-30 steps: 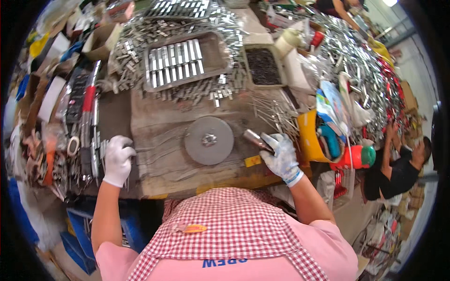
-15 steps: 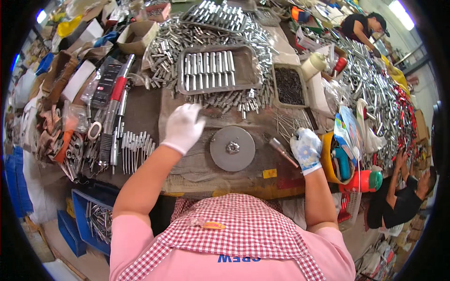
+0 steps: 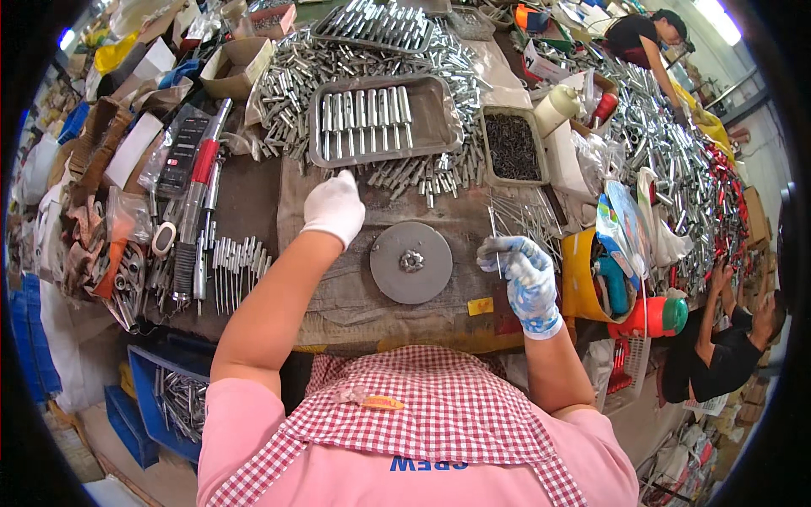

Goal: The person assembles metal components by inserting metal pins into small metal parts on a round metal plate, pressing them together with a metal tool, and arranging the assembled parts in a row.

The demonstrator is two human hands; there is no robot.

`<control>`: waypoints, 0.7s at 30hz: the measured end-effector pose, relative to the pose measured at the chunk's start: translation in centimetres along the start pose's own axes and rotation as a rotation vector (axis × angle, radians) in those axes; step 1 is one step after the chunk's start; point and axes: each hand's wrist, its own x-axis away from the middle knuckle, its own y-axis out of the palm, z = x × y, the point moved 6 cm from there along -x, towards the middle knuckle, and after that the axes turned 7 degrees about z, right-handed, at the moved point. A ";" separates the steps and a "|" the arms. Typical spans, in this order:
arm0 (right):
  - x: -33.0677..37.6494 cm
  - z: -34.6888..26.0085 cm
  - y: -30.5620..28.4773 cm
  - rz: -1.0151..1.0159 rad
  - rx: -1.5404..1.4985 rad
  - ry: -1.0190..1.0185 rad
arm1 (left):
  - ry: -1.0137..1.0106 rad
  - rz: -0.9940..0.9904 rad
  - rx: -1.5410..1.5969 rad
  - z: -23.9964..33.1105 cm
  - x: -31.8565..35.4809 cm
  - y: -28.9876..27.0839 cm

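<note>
My left hand (image 3: 335, 209), in a white glove, reaches forward over the brown cloth toward the loose silver metal tubes (image 3: 422, 173) lying in front of a grey tray (image 3: 439, 127) that holds a row of tubes; whether it grips anything is hidden. My right hand (image 3: 524, 270), in a blue-patterned glove, holds a thin metal rod (image 3: 493, 241) upright, just right of a round grey metal disc (image 3: 411, 262) with a small fitting at its centre. A fan of thin rods (image 3: 528, 215) lies beyond my right hand.
A dark tray of small parts (image 3: 511, 148) sits right of the tube tray. Tools and a red-handled driver (image 3: 198, 182) lie at the left, with short rods (image 3: 236, 266) beside them. A yellow bin (image 3: 583, 275) and red bottle (image 3: 650, 317) stand right. Other people (image 3: 726, 355) work nearby.
My left hand has swung from the table's left edge up and forward toward the tubes. My right hand has lifted a thin rod upright beside the disc.
</note>
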 end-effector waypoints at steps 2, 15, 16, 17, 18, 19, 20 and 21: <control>0.5 0.6 -0.1 0.021 0.117 0.025 | -0.027 -0.016 0.145 -1.8 1.2 0.5; 2.3 5.0 3.7 -0.175 0.666 -0.104 | -0.010 0.286 0.535 -2.3 6.0 -1.4; 2.4 4.6 3.8 -0.176 0.744 -0.145 | 0.034 0.304 0.482 -1.9 6.2 -1.7; 2.4 4.2 4.0 -0.175 0.822 -0.186 | 0.034 0.302 0.479 -1.7 6.3 -1.9; 2.3 3.8 4.2 -0.172 0.827 -0.171 | 0.033 0.297 0.517 -1.4 6.4 -2.0; 2.4 3.9 4.2 -0.171 0.826 -0.170 | 0.032 0.292 0.554 -1.3 6.5 -2.0; 2.5 4.0 4.3 -0.160 0.832 -0.184 | 0.033 0.291 0.553 -1.4 6.6 -1.8; 2.5 4.0 4.3 -0.145 0.841 -0.198 | 0.001 0.263 0.617 -1.5 6.6 -1.3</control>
